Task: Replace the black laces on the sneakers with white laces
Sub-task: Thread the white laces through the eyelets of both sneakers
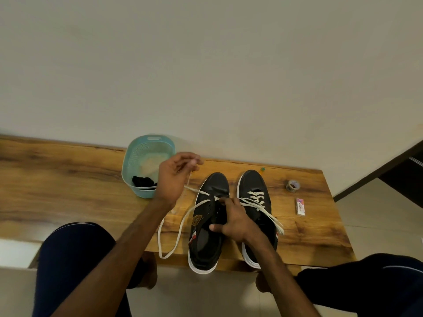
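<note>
Two black sneakers with white soles stand side by side on the wooden table (68, 186), toes pointing away from me. The right sneaker (253, 186) is threaded with a white lace (256, 199) whose loose ends trail to the right. The left sneaker (214, 186) has a white lace (176, 232) through its front eyelets only, with a long loop lying on the table to its left. My left hand (175, 177) is raised left of the toe and pinches one end of that lace. My right hand (235, 221) presses down on the left sneaker's tongue and opening.
A teal plastic basket (137, 156) stands at the back left of the shoes, with black laces (143, 181) bunched inside. A tape roll (293, 186), a small eraser box (300, 207) and a tiny green object (262, 169) lie to the right. My knees flank the table's near edge.
</note>
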A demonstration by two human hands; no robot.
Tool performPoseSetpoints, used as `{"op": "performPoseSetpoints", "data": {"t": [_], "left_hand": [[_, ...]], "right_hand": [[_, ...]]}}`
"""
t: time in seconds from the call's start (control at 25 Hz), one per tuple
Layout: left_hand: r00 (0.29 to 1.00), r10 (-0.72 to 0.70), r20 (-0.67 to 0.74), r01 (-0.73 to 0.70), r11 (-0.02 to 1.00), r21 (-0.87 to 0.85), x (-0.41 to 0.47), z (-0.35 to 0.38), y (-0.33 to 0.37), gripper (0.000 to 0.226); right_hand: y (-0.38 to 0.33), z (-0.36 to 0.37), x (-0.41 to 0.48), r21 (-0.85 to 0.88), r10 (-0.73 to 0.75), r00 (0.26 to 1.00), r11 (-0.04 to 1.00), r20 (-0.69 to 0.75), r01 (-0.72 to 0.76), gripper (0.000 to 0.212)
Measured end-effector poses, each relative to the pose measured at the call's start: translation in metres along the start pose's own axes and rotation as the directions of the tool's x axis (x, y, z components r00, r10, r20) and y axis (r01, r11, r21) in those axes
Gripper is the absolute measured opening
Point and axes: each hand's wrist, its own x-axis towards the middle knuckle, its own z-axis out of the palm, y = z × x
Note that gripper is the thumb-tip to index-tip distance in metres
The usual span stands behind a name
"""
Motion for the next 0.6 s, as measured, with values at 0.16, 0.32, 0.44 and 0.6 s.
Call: {"op": "performPoseSetpoints", "data": {"t": [0.16,0.32,0.44,0.6], "left_hand": [[0.989,-0.108,-0.098,0.072,0.947,-0.314,0.01,-0.021,0.01,0.014],[0.994,-0.103,0.018,0.101,0.989,0.106,-0.007,0.009,-0.017,0.012],[0.988,-0.139,0.072,0.101,0.919,0.382,-0.017,0.024,-0.045,0.009],[0.985,-0.091,0.149,-0.03,0.752,0.659,-0.029,0.036,-0.064,0.007]], "right_hand": [[-0.014,0.012,-0.011,-0.121,-0.039,0.986,0.992,-0.163,0.02,0.066],[-0.019,0.031,-0.02,-0.346,-0.147,0.929,0.938,-0.341,0.021,0.049],[-0.008,0.032,-0.017,-0.156,-0.088,0.893,0.988,-0.442,0.02,0.036],[0.003,0.031,-0.018,0.18,0.057,0.848,0.983,-0.528,0.046,0.027]]}}
